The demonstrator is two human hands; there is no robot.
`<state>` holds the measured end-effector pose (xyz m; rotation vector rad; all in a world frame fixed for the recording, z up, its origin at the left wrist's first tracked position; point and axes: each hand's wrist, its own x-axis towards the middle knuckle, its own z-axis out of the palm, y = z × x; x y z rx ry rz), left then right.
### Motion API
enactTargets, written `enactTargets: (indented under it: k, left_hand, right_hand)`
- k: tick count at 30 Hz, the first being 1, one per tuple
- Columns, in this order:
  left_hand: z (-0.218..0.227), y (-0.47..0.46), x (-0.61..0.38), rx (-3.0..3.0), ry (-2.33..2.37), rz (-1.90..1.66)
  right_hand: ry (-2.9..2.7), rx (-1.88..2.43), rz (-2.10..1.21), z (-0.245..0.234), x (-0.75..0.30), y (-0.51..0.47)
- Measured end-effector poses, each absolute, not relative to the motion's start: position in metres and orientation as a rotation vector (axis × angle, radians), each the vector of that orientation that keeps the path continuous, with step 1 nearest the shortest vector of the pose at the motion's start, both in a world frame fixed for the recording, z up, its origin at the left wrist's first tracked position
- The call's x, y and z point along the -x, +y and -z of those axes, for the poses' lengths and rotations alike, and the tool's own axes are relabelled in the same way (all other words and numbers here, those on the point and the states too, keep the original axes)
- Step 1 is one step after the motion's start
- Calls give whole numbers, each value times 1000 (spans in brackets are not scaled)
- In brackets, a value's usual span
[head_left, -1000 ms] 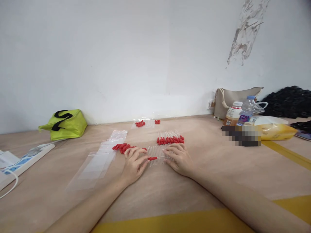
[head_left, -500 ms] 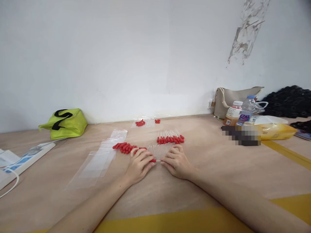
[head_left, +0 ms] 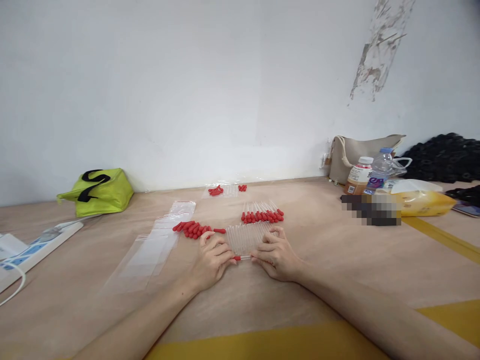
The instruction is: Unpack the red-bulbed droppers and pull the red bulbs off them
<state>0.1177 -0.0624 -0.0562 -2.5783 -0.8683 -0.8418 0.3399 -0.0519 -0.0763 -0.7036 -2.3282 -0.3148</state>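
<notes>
My left hand (head_left: pixel 213 257) pinches a red rubber bulb (head_left: pixel 237 258) between thumb and fingers. My right hand (head_left: pixel 277 255) grips a thin clear dropper tube (head_left: pixel 245 257), whose end meets the bulb; how deep it sits inside I cannot tell. Just beyond both hands lies a row of bare clear tubes (head_left: pixel 247 237). Loose red bulbs (head_left: pixel 191 230) are heaped left of that row, with one single bulb (head_left: pixel 219 231) near my left fingers. Farther back, droppers with red bulbs fitted (head_left: pixel 262 216) lie side by side, bulbs toward me.
Flat clear plastic bags (head_left: pixel 150 255) overlap on the left. Near the wall rests a bag with droppers (head_left: pixel 223 190). A green pouch (head_left: pixel 101 192) and a power strip (head_left: pixel 41 250) stand left; bottles (head_left: pixel 360 176), a tissue pack (head_left: pixel 427 202) and a beige bag (head_left: pixel 343 160) stand right.
Both hands have come slightly toward me with the bulb and tube, away from the row of tubes. More of the row and the single bulb now show.
</notes>
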Motion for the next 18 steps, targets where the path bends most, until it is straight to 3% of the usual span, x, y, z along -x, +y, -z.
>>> enactTargets:
  k: [8,13,18]
  left_hand:
    - [61,-60,-97,2569,-955,882]
    - [54,-45,-67,2411,-1239,1205]
    - [46,-22,-45,2119,-1631,1207]
  right_hand:
    - [-2281,754,268,76,-355,-48]
    - [-2030,1042,181,76,-367,-34]
    - [-1923,1130,217,74,-357,-25]
